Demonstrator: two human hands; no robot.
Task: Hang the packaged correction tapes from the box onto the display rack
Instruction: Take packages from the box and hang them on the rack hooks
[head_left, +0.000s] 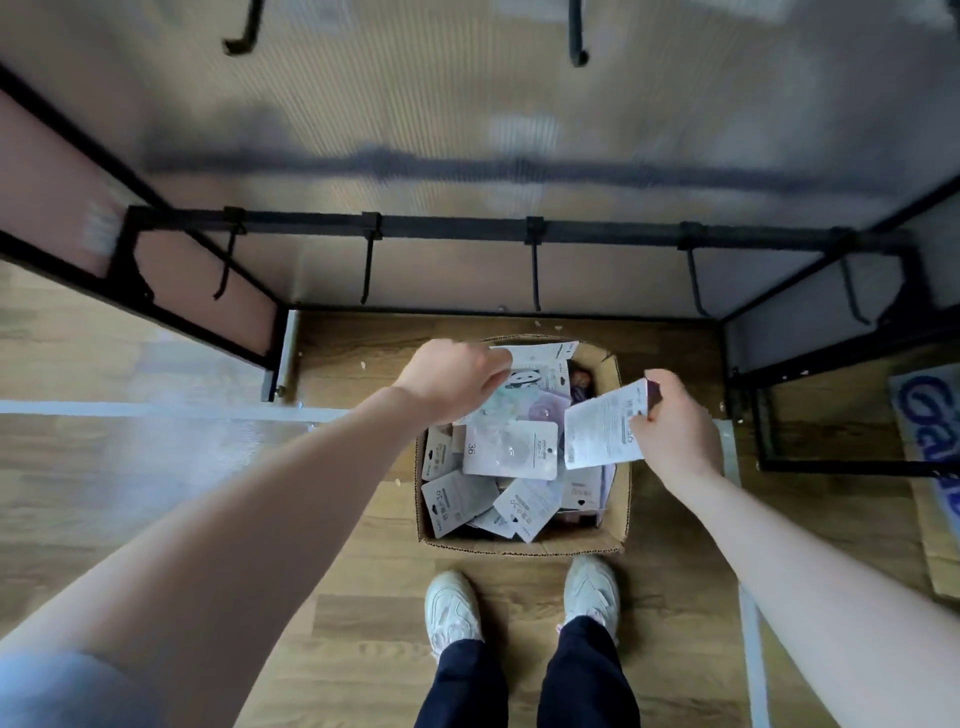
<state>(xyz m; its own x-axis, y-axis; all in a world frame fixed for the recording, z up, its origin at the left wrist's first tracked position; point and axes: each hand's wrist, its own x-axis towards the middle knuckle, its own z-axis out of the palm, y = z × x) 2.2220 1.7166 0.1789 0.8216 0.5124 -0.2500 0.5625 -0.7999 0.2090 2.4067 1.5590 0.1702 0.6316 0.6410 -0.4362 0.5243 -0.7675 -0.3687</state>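
A cardboard box stands on the floor in front of my feet, holding several packaged correction tapes lying loose. My left hand pinches a white package over the far left part of the box. Over the box's right side, my right hand grips another white package, back side up. Beyond the box runs the black display rack rail with several bare hooks pointing toward me.
A second row of black hooks hangs higher on the translucent back panel. Black frame legs stand left and right of the box. A flattened carton with blue print lies at the right. My white shoes are just behind the box.
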